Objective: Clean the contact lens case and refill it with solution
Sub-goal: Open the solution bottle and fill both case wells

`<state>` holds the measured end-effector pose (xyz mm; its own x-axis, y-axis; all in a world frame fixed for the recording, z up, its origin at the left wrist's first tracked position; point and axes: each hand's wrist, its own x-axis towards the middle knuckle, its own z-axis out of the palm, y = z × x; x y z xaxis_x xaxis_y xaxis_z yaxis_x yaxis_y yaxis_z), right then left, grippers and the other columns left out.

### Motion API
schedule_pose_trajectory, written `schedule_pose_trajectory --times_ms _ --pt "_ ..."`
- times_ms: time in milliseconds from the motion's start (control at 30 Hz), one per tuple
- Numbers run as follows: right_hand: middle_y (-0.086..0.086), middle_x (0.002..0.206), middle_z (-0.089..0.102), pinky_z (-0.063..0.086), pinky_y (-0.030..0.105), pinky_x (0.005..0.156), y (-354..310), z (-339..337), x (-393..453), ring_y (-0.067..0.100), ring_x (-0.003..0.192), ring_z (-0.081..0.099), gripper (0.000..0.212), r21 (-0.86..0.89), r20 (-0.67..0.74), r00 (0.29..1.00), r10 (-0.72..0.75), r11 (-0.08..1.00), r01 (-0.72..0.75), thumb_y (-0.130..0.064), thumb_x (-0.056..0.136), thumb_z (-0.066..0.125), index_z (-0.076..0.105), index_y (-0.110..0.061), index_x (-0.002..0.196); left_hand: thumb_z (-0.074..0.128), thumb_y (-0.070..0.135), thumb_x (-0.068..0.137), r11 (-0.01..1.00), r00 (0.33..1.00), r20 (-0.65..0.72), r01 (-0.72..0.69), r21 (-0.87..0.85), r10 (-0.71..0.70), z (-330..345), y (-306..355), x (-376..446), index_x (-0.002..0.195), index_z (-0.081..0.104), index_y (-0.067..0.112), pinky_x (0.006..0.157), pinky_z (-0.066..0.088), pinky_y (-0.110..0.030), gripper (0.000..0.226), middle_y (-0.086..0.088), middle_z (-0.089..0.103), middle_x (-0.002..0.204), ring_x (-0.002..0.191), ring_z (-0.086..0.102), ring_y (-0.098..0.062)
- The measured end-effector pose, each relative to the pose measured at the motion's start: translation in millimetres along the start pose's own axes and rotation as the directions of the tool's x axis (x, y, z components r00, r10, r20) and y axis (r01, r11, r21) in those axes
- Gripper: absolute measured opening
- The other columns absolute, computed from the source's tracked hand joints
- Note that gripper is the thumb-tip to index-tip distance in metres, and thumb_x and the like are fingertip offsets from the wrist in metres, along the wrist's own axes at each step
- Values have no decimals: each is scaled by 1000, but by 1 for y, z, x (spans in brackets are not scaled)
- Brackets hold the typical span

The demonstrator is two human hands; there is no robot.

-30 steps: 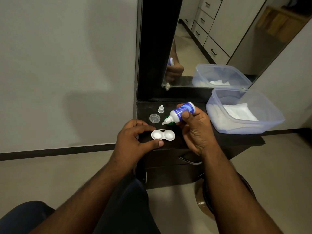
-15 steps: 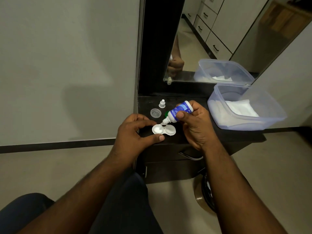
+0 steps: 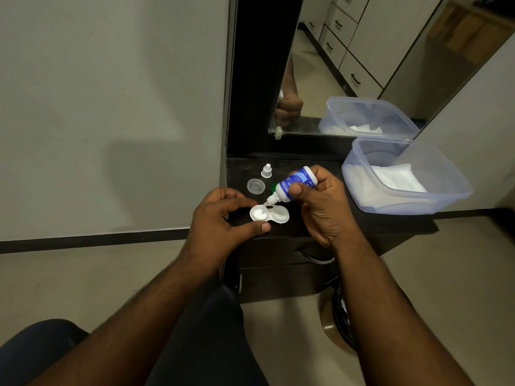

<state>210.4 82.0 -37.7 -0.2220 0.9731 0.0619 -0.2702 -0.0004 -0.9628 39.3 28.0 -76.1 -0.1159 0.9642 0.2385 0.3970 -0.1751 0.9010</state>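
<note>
Solution bottle [image 3: 294,184]: blue label with white lettering, too small to read. Right hand [image 3: 320,204] grips it, tilted nozzle-down over the left well of the contact lens case [image 3: 269,213]. Case is white, two open round wells, lying on the dark table [image 3: 312,162] near its front edge. Left hand [image 3: 223,218] pinches the case's left end between thumb and forefinger. Behind: clear lid [image 3: 255,186], small white cap [image 3: 266,171], a green cap [image 3: 274,186] partly hidden by the bottle. Right: plastic container [image 3: 404,176] holding white tissues.
</note>
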Motion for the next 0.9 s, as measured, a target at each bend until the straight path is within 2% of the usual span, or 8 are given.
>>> schedule_pose_trajectory --times_ms 300,433,467,600,667,800,900 --pt "1 68 68 55 24 66 1 0 0 14 68 68 43 1 3 1000 -3 1000 3 -24 49 81 56 -6 79 84 34 62 1000 1000 -4 -1 3 1 0 -1 -1 98 74 26 68 37 -1 38 10 57 97 90 51 10" --pt "-2 65 68 55 21 65 0 0 0 11 66 67 34 -10 -10 1000 -8 1000 8 -12 58 82 56 -7 80 83 35 62 1000 1000 -1 6 11 -6 0 -2 -1 98 73 28 69 37 0 38 13 57 97 91 50 11" --pt "-3 66 68 54 20 64 0 -1 0 9 66 66 36 1 -24 1000 -16 1000 16 -16 58 83 57 -8 81 83 35 62 1000 1000 -1 7 11 -7 0 -2 0 99 73 28 69 37 -1 39 13 57 97 91 51 10" --pt "-5 76 69 48 17 58 4 -3 5 6 69 63 66 77 -112 993 -34 996 43 -48 42 88 62 -13 91 84 32 62 1000 1000 -5 4 -12 -4 -1 0 0 97 72 29 70 38 -2 37 13 57 97 91 51 10" --pt "-4 79 71 50 18 61 6 -6 6 7 73 64 68 140 -131 991 -16 990 34 -50 40 89 65 -15 92 84 32 62 1000 1000 -6 -2 -18 2 -1 0 -1 96 71 32 70 38 -2 37 13 57 97 92 51 10" --pt "-3 76 71 50 19 64 6 -6 7 7 72 65 55 209 -103 995 -10 977 31 -50 39 89 72 -19 82 84 33 62 1000 1000 -6 7 -17 -7 0 -1 -1 99 73 27 69 37 -2 39 13 57 98 92 52 7" --pt "-4 77 71 52 18 64 5 -5 6 7 72 65 69 155 -114 993 1 988 17 -50 38 90 65 -14 90 84 34 62 1000 1000 3 8 -11 -8 -1 -2 -1 101 73 25 70 37 -2 42 13 56 99 93 51 7"
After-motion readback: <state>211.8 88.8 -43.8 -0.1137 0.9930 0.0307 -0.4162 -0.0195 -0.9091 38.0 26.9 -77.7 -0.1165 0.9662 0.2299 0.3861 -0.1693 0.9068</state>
